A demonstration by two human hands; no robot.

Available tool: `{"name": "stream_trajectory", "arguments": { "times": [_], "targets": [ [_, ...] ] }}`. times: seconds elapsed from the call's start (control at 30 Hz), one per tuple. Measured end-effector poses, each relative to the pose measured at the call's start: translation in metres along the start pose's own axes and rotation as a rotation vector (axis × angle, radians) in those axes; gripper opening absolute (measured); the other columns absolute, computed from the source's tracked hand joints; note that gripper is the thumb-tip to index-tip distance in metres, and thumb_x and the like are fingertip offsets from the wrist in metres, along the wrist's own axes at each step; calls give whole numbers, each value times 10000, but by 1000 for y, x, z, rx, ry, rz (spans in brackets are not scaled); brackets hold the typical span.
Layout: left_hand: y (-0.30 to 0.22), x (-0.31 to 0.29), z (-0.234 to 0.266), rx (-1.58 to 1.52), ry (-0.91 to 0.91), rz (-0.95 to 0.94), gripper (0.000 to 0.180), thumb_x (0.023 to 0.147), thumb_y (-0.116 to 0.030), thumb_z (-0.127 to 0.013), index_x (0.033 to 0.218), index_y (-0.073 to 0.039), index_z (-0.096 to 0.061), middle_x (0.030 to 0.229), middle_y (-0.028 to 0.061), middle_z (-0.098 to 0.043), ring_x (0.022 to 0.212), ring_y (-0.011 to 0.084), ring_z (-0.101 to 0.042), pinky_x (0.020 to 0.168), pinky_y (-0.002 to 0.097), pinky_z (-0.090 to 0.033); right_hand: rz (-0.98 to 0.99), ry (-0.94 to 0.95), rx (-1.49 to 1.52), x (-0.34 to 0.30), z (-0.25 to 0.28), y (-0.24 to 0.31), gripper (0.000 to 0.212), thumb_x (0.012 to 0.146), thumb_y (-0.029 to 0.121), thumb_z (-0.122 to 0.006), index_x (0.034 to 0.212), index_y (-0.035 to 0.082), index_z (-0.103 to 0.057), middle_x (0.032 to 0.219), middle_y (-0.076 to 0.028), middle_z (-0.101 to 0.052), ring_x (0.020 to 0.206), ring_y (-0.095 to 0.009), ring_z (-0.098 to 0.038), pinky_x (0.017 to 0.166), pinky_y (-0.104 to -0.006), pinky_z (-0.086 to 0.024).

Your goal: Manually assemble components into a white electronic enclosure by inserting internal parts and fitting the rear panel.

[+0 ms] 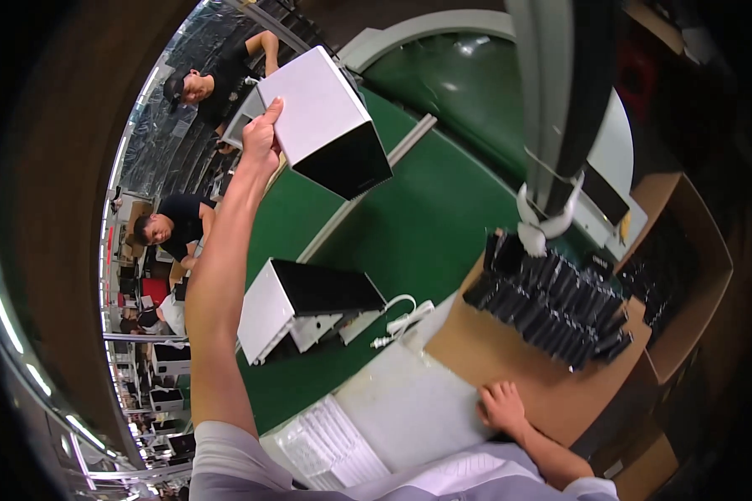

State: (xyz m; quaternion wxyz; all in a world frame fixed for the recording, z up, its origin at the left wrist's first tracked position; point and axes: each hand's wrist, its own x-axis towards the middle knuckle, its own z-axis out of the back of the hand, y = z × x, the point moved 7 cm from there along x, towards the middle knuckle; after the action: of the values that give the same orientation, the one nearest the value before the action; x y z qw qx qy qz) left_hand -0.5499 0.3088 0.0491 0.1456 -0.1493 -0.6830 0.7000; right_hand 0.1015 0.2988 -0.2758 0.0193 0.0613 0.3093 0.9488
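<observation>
My left hand (261, 146) is stretched far out, gripping the near-left edge of a boxy white appliance (322, 100) with a glossy black panel. Its thumb lies on the white side; the other fingers are partly hidden. I cannot tell whether the appliance is lifted or resting on something. Close to my body, my right hand (501, 407) lies with its fingers stretched out on the edge of a cardboard sheet (551, 401), holding nothing. A second white-and-black appliance (309, 292) sits on the green conveyor belt (376, 242), its white power cord (401, 321) trailing beside it.
Several black plastic-wrapped packets (551, 296) are piled on the cardboard. A grey post (564, 100) with white ties rises nearby. An open carton (693, 275) stands at right. Across the belt are co-workers (175, 225). A wrapped white stack (330, 438) lies near me.
</observation>
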Motion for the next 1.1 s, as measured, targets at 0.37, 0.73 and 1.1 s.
{"name": "stream_trajectory", "arguments": {
  "times": [0.37, 0.73, 1.1],
  "targets": [
    [122, 169, 189, -88, -166, 18, 423, 998, -287, -652, 1230, 63, -606, 1208, 145, -676, 1048, 253, -675, 911, 381, -543, -29, 65, -53, 8, -3, 2, 373, 771, 329, -703, 1080, 125, -666, 1086, -56, -615, 946, -266, -559, 802, -402, -434],
    [37, 22, 156, 1297, -65, -329, 669, 934, -417, -672, 1380, 54, -511, 1369, 223, -566, 1198, 357, -601, 1048, 382, -441, -59, 113, -33, 18, -15, 3, 375, 775, 309, -704, 1087, 107, -657, 1112, -70, -598, 1013, -276, -557, 819, -425, -426],
    [38, -324, 67, 1914, 173, -316, 932, 758, -114, -753, 1556, -16, -280, 1532, 321, -325, 1358, 527, -376, 1085, 596, -356, 5, 98, -7, 10, -3, 17, 420, 765, 295, -709, 1104, 65, -617, 1133, -117, -576, 1052, -327, -519, 879, -452, -402]
  ]
}}
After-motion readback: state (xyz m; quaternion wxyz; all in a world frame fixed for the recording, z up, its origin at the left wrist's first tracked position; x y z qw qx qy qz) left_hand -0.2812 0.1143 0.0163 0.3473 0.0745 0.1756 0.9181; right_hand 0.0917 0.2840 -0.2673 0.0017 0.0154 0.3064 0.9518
